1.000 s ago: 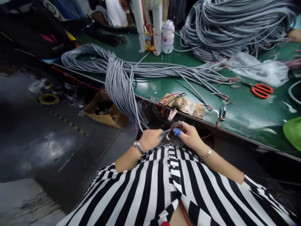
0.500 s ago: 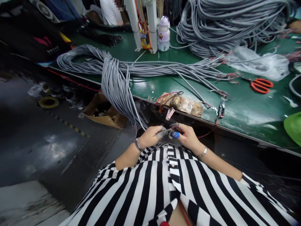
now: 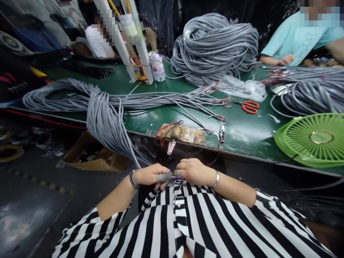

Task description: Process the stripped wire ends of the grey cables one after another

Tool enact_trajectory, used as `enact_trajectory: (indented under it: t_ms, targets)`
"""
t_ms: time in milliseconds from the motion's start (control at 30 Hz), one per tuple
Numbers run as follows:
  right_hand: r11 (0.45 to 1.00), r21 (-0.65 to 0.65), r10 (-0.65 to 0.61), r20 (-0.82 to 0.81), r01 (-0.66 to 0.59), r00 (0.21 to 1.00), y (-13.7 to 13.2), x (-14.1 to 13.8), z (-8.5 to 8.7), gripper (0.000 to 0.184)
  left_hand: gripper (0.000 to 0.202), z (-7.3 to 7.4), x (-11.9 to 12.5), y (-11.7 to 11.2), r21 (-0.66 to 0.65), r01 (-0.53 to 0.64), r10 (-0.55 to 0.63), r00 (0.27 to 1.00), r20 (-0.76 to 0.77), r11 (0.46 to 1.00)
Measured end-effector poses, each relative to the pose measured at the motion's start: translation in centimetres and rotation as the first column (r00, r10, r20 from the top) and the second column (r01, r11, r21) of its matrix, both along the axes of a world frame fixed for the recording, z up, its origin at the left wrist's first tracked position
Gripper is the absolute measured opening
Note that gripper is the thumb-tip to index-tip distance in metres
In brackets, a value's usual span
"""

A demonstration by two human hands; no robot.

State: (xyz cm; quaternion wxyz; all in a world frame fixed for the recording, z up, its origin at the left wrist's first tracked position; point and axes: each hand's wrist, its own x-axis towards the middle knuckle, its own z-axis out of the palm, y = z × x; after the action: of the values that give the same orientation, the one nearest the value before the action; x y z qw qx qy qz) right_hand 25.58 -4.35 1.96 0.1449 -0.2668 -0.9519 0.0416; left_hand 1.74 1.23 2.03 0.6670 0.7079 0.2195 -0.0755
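Observation:
My left hand (image 3: 153,174), with grey tape on its fingers, is closed around the end of a grey cable (image 3: 135,157). My right hand (image 3: 191,171) pinches the thin inner wires (image 3: 177,177) at that end, close against the left fingertips. My fingers partly hide the wires. Both hands are just in front of my striped shirt, below the bench edge. Up from my left hand the cable runs to a looped bundle of grey cables (image 3: 100,111) hanging over the edge.
On the green bench (image 3: 166,116) lie a taped block (image 3: 186,134), small cutters (image 3: 221,133), orange-handled scissors (image 3: 250,106) and a plastic bag (image 3: 243,87). A green fan (image 3: 317,139) stands right, a large cable coil (image 3: 215,46) behind, a bottle (image 3: 157,67) by the posts. A co-worker (image 3: 298,39) sits across.
The view has swung to the right, bringing in the green fan and the co-worker. My right hand has turned over with its back upward, and both hands are nearer my body.

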Motion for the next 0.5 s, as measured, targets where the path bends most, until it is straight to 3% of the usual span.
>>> enact_trajectory:
  t_ms: [167,267,300,400,500]
  targets:
    - [0.981,-0.066,-0.185,-0.031,0.183,0.982,0.4,2.9,-2.1,0.015,0.051,0.8,-0.3,-0.5,0.139,-0.206,0.183,0.970,0.162,0.969]
    - [0.901,-0.241,-0.394,-0.107,0.361,0.913,0.4,4.7,-3.8,0.021,0.046,1.7,-1.5,-1.3,0.365,-0.347,0.236,0.919,0.315,0.864]
    - [0.866,-0.344,-0.435,-0.158,0.363,0.887,0.4,5.0,-4.3,0.026,0.042,1.9,-1.9,-1.6,0.465,-0.395,0.240,0.903,0.357,0.793]
    - [0.725,-0.642,-0.528,-0.285,0.250,0.800,0.3,4.6,-5.3,0.043,0.032,1.5,-2.7,-2.2,0.701,-0.503,0.249,0.863,0.440,0.505]
    - [0.573,-0.813,-0.620,-0.347,0.104,0.704,0.4,2.8,-5.4,0.052,0.027,0.2,-2.7,-2.4,0.781,-0.576,0.275,0.812,0.514,0.240]
